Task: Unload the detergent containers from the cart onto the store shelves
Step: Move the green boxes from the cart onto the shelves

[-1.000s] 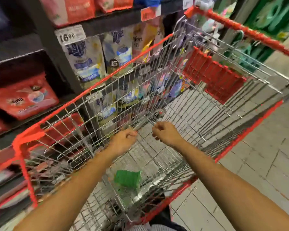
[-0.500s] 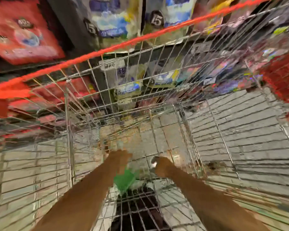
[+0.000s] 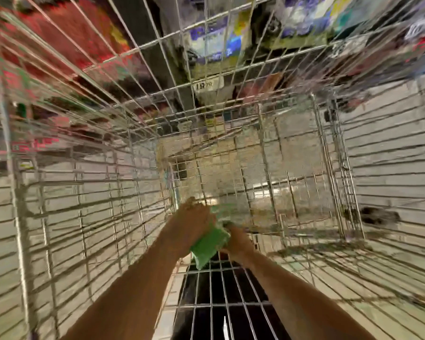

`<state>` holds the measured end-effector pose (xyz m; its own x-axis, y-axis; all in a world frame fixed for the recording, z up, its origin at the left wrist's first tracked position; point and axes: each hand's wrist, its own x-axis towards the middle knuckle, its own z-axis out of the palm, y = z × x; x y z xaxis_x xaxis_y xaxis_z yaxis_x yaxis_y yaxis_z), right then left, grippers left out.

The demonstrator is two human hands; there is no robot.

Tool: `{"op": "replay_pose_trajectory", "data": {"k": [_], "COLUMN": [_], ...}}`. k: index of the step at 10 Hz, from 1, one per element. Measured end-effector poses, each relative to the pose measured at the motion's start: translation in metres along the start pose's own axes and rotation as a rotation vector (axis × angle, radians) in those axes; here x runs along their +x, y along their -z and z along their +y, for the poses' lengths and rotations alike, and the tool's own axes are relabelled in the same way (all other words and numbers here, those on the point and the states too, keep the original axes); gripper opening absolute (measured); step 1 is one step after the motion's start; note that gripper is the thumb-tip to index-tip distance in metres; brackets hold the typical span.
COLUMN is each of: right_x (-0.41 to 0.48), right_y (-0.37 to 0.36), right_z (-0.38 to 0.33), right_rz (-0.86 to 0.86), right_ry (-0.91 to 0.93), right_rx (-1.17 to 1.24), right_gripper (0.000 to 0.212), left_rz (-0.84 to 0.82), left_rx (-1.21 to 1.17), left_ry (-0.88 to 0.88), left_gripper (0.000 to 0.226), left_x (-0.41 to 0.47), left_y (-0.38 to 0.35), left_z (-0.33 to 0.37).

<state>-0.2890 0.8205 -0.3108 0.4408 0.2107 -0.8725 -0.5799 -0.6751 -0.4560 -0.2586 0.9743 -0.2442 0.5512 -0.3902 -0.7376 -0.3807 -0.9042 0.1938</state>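
The left hand (image 3: pixel 192 223) grips the green pack (image 3: pixel 207 245) low in the cart (image 3: pixel 84 192); the fingers of the right hand (image 3: pixel 237 241) are hidden. Lift it straight up, clear of the sides.

Middle of the cart (image 3: pixel 330 155) is wide open right down to its floor. Wire walls close it off left, right and at the far end, so the shelf packs (image 3: pixel 221 42) behind the far wall are blocked.

My wire cart (image 3: pixel 17 192) has one green pack (image 3: pixel 206 244) low at its near end, with tiled floor (image 3: pixel 390 155) beneath.
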Motion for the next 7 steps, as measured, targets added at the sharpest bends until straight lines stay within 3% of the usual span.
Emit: {"op": "replay_pose_trajectory", "data": {"k": [1, 2, 3, 5, 6, 7], "right_x": [-0.007, -0.018, -0.031, -0.087, -0.134, -0.166], "right_y": [0.016, 0.052, 0.088, 0.171, 0.207, 0.226], "right_z": [-0.002, -0.002, -0.010, -0.040, -0.064, -0.084], "right_rz": [-0.007, -0.099, -0.136, -0.033, 0.100, 0.138], "right_ry": [0.041, 0.044, -0.007, 0.121, 0.293, 0.402], "right_rx": [0.139, 0.149, 0.044, 0.003, 0.195, 0.249], "right_gripper": [0.042, 0.057, 0.057, 0.053, 0.043, 0.045], "left_rz": [0.092, 0.211, 0.179, 0.297, 0.478, 0.566], "left_rx": [-0.066, -0.382, -0.508, -0.727, -0.779, -0.852], "left_ry": [-0.010, 0.050, 0.078, 0.126, 0.041, -0.025], "left_gripper": [0.054, 0.054, 0.059, 0.092, 0.082, 0.055], "left_x": [-0.002, -0.010, -0.013, -0.035, -0.067, -0.089], "left_y": [0.007, 0.017, 0.031, 0.075, 0.114, 0.145], "left_z": [-0.006, -0.005, 0.002, 0.031, 0.051, 0.061]}}
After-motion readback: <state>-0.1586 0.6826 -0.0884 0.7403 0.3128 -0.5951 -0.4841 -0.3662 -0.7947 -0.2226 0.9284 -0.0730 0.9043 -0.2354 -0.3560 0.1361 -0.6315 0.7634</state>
